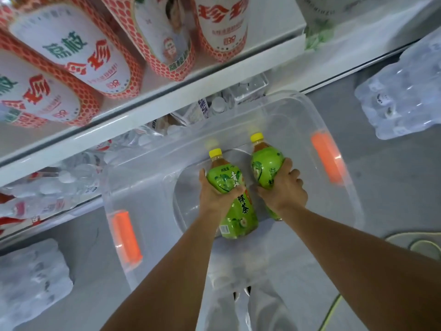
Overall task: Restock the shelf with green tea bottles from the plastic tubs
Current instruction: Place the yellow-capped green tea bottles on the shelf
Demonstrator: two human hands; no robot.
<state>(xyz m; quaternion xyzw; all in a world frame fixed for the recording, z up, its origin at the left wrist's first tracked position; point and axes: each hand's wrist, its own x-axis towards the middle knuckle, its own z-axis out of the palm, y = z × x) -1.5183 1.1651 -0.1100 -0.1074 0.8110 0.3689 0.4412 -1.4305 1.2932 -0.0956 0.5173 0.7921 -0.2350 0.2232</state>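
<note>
2 green tea bottles sit within a clear plastic tub (pixel 148 187), one in each of a person's hands, seen from above. The left bottle (pixel 239 216) and the right bottle (pixel 265 163) lie side by side, close together but apart, both tilted so their yellow caps point towards the shelf. Whether they rest on the tub floor or are lifted clear of it cannot be told. The left hand (pixel 216 194) wraps the upper body of its bottle, fingers curled across the green label. The right hand (pixel 284 187) grips its bottle around the middle from the right side. Amber tea shows right up in each neck, so the bottles are likely full and fairly heavy for a single hand. The plastic walls probably give slightly under a squeeze, and the glossy wrap label looks smooth and may slip. A firm hold around the body, as here, seems safer than the cap or neck. The tub has 2 orange handles, one on the left (pixel 125 237) and one on the right (pixel 327 158), and holds no other bottles that can be seen. Beyond it runs a white shelf edge (pixel 143 108), with red and white labelled bottles (pixel 71 56) above and packs of water (pixel 59 182) below. Another wrapped water pack (pixel 401 91) lies to the right.
</note>
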